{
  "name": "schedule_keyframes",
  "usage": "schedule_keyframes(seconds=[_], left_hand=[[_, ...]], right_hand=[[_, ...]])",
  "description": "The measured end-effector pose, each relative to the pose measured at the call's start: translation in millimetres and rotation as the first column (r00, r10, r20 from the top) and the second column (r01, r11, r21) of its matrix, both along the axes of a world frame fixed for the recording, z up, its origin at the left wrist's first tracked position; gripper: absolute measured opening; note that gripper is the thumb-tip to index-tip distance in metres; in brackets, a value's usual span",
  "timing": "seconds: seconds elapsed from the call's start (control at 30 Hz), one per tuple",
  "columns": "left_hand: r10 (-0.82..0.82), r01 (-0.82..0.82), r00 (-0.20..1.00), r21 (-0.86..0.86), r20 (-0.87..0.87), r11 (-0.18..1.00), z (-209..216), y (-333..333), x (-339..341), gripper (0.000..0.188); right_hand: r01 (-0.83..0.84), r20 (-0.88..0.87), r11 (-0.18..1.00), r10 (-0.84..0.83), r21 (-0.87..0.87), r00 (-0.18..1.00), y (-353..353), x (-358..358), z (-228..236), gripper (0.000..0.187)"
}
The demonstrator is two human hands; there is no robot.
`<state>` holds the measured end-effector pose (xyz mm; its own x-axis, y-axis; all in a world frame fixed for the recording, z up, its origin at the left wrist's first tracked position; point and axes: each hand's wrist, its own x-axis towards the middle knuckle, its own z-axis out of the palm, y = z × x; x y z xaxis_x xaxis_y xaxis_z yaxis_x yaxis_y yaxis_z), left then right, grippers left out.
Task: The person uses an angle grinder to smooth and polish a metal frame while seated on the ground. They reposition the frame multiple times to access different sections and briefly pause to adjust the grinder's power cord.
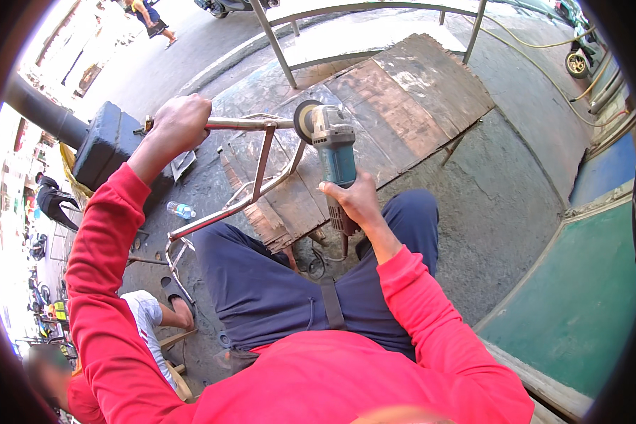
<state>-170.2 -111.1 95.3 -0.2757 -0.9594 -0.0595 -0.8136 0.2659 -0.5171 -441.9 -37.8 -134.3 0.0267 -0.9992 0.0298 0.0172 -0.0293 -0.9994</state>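
My left hand [181, 121] is closed round the upper end of a welded metal tube frame [263, 159], which slants across the low wooden table and down past my left knee. In my right hand [357, 200] is an angle grinder [338, 159], gripped by its body with the head pointing away from me. Its round disc [306, 121] is at the end of the tube that my left hand holds; whether they touch I cannot tell. The frame's lower part reaches toward the ground by my left leg.
A worn plank table [410, 99] stands before me, with a metal-legged rack [374, 53] behind it. A dark block with a post [113, 145] is at left. A plastic bottle [181, 209] lies on the ground. Another person [148, 325] sits close at my lower left. A green panel [565, 297] is at right.
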Motion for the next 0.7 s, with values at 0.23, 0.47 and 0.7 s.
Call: schedule_keyframes(seconds=[0.23,0.47,0.7], left_hand=[[0.044,-0.044,0.999,0.012,-0.005,0.999,-4,16,9,0.014],[0.080,-0.080,0.997,0.018,-0.018,0.997,-5,22,18,0.013],[0.091,-0.091,0.996,-0.003,-0.019,0.996,-4,19,22,0.012]], right_hand=[[-0.020,-0.042,1.000,0.021,0.015,0.999,0,14,6,0.035],[-0.037,-0.079,0.999,0.034,-0.033,0.996,-2,34,13,0.038],[-0.008,-0.091,1.000,0.006,-0.017,0.996,-4,50,19,0.038]])
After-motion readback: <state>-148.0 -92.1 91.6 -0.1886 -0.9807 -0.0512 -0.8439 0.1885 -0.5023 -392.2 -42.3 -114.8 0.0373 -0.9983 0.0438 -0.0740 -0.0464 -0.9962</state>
